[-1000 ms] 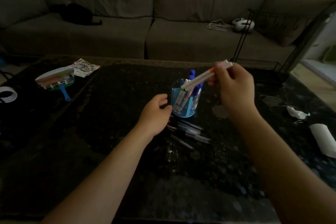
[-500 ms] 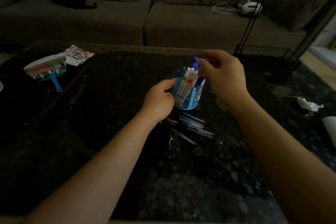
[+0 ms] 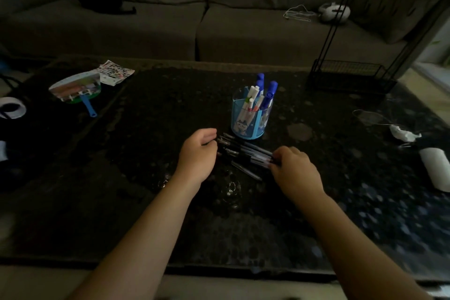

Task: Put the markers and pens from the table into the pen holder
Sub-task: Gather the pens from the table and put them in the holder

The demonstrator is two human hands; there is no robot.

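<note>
A clear blue pen holder (image 3: 244, 126) stands mid-table with white markers (image 3: 250, 98) and two blue-capped markers (image 3: 270, 89) upright inside. Just in front of it, several dark pens (image 3: 243, 151) lie in a loose bunch on the black table (image 3: 146, 202). My left hand (image 3: 198, 153) rests at the bunch's left ends, its fingers half curled and its fingertips touching the pens. At the right ends is my right hand (image 3: 294, 170), knuckles up, with its fingers closed over the pen tips. One thin pen (image 3: 246, 170) lies apart, nearer to me.
A hand fan with a blue handle (image 3: 78, 89) and a printed sheet (image 3: 115, 75) lie far left, with a tape roll (image 3: 12, 107) beyond them. On the right are crumpled paper (image 3: 403, 134), a white roll (image 3: 435, 168) and a black wire rack (image 3: 350, 75). A grey sofa (image 3: 219, 19) runs behind.
My right hand dropped the white markers into the holder, then came down to the right ends of the pens. My left hand left the holder's side for the pens' left ends.
</note>
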